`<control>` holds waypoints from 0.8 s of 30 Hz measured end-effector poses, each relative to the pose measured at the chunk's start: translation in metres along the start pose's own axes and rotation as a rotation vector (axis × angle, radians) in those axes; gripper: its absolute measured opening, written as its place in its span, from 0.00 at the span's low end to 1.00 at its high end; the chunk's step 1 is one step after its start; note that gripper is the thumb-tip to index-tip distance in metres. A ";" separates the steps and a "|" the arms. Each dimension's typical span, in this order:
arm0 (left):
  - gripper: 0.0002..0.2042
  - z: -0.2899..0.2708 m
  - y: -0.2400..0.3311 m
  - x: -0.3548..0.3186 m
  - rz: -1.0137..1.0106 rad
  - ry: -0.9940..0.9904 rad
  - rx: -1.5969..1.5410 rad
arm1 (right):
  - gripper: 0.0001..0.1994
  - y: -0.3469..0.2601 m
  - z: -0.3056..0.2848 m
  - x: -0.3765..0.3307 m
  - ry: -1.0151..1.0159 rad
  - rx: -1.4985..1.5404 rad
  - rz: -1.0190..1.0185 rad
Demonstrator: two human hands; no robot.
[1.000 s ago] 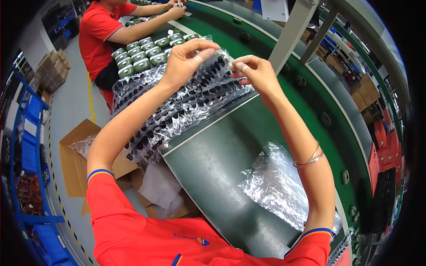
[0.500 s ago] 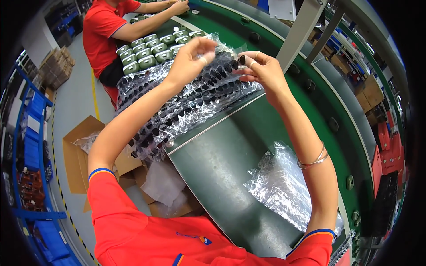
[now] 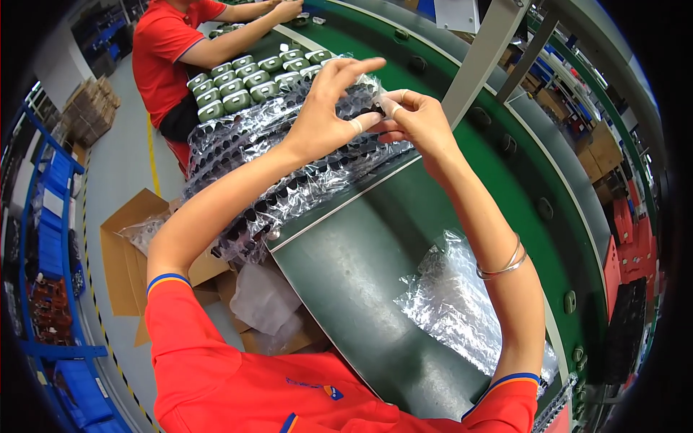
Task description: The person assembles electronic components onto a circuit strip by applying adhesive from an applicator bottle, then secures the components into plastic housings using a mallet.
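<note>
My left hand (image 3: 328, 119) is over the far end of a clear plastic sheet (image 3: 289, 198) filled with rows of small black rounded parts. Its fingers are stretched apart, with the thumb reaching toward my right fingertips. My right hand (image 3: 419, 123) is closed in a pinch at the sheet's far right end; a small dark part (image 3: 378, 108) shows at its fingertips, mostly hidden. Both hands wear pale finger covers. Beyond the sheet stand rows of dark green cases (image 3: 237, 105) with pale rims.
A crumpled clear plastic bag (image 3: 462, 303) lies on the dark green table (image 3: 346, 281). Along the right runs a green conveyor (image 3: 523, 173) carrying spaced dark cases. A metal post (image 3: 484, 61) rises beside it. An open cardboard box (image 3: 119, 267) stands at left; a co-worker (image 3: 170, 61) works far left.
My left hand has moved right and closer to my right hand, its fingers stretching out. My right hand has shifted slightly left; the black part at its fingertips is now mostly covered.
</note>
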State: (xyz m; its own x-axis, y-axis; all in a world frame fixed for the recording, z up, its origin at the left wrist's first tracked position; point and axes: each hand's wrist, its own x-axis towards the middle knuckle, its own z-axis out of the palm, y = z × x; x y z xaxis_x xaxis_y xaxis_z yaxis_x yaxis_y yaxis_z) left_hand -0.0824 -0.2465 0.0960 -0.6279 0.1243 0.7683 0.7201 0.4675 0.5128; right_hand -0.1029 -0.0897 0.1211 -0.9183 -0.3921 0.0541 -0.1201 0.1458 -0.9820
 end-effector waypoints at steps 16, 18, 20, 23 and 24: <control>0.05 -0.197 0.052 -0.061 -0.114 0.245 -0.548 | 0.11 0.057 -0.041 0.021 0.256 0.192 0.254; 0.04 -0.227 0.073 -0.070 -0.083 0.416 -0.812 | 0.10 0.065 -0.045 0.023 0.299 0.265 0.227; 0.04 -0.249 0.125 -0.073 -0.023 0.474 -0.924 | 0.09 0.062 -0.041 0.027 0.305 0.322 0.195; 0.07 -0.237 0.170 -0.078 0.113 0.348 -1.135 | 0.17 0.064 -0.045 0.026 0.236 0.172 0.201; 0.13 -0.239 0.179 -0.082 0.190 0.087 -1.130 | 0.17 0.055 -0.036 0.017 0.231 0.174 0.200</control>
State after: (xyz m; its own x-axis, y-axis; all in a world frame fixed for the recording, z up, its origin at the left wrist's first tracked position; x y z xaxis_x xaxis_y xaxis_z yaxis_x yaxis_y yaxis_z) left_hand 0.1686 -0.3818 0.2165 -0.4896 0.0276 0.8715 0.6824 -0.6100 0.4027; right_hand -0.1383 -0.0556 0.0747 -0.9806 -0.1530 -0.1227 0.1188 0.0345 -0.9923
